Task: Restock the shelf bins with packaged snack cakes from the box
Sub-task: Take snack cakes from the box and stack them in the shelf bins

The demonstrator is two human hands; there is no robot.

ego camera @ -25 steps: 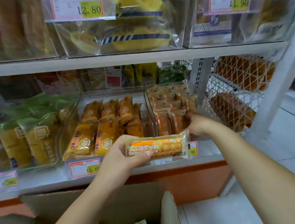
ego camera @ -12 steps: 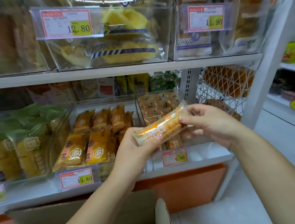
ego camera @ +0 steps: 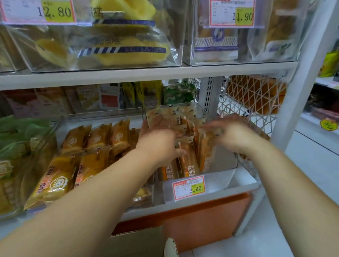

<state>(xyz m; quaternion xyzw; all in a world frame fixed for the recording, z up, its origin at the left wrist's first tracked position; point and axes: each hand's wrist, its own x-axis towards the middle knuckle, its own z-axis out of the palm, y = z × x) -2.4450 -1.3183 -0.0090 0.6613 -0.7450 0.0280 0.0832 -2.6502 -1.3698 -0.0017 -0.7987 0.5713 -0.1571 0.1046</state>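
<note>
left hand (ego camera: pixel 159 142) | right hand (ego camera: pixel 236 134) | both in waffle bin (ego camera: pixel 221 177) (blurred)

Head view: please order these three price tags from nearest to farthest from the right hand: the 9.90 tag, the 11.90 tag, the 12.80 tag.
1. 9.90 tag: low, below and to the left of the right hand.
2. 11.90 tag: high, almost straight above the hand.
3. 12.80 tag: high, at the far left.

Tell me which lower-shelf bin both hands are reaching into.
The rightmost clear bin, tagged 9.90, holding orange packs; left hand and right hand are inside it. Its neighbour bin holds yellow packs.
</note>
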